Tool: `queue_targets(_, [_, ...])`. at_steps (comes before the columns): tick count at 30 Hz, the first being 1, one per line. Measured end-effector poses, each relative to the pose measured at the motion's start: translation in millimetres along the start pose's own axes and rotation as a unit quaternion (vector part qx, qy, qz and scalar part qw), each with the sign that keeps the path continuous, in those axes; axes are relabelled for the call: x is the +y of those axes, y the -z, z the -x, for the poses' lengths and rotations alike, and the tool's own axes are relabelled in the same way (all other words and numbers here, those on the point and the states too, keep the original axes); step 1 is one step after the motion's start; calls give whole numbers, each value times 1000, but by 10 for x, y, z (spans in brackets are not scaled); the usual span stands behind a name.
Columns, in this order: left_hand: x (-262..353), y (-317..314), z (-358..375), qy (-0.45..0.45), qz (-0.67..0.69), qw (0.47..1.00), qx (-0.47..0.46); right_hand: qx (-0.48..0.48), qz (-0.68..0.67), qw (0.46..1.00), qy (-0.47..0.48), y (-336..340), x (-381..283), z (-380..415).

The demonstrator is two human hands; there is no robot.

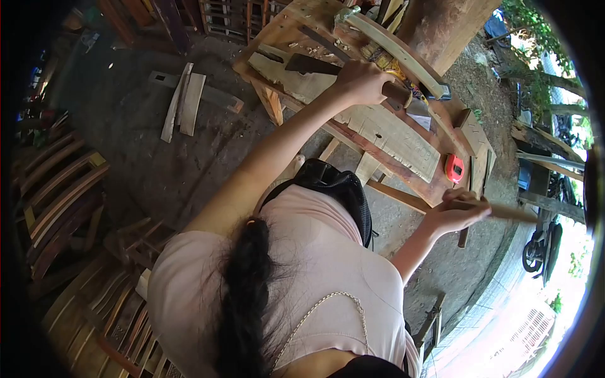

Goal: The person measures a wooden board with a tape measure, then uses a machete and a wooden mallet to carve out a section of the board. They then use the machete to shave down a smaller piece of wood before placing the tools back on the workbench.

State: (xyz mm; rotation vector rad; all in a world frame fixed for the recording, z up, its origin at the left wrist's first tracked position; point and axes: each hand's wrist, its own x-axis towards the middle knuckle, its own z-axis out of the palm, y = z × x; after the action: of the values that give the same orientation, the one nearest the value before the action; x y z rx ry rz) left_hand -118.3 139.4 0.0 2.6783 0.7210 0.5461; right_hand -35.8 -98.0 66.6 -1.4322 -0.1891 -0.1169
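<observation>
Counter [318,14], the landmark. Over it, the left hand [364,82] closes round a wood-handled tool [397,95], probably stiff, moderately heavy, best held by its handle. Beside its right end, the right hand [459,213] clasps a blurred slender object [512,215], likely light.

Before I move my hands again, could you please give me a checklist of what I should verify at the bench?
1. Left hand has a closed grip on the brown wooden handle: ok.
2. Right hand has a closed grip on the long brown wooden piece: ok, though its far end is blurred.
3. Red plastic tape measure is apart from both hands: ok.
4. Pale flat wooden board is fixed to the brown wooden bench: cannot tell; no clamp is visible.
5. Space around the left hand is uncluttered: not ok; the long curved pale wooden piece lies close by.
</observation>
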Motion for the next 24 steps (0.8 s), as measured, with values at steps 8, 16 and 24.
queue_targets(8, [-437,112,58,6,-16,997,-69,-283,78,947,-131,-67,464,642])
queue_targets(16, [-565,199,111,-13,-13,1000,0,-124,16,981,148,-636,756,843])
queue_targets(24, [-709,159,188,-8,-26,999,20,-105,-47,993,-19,-683,209,405])
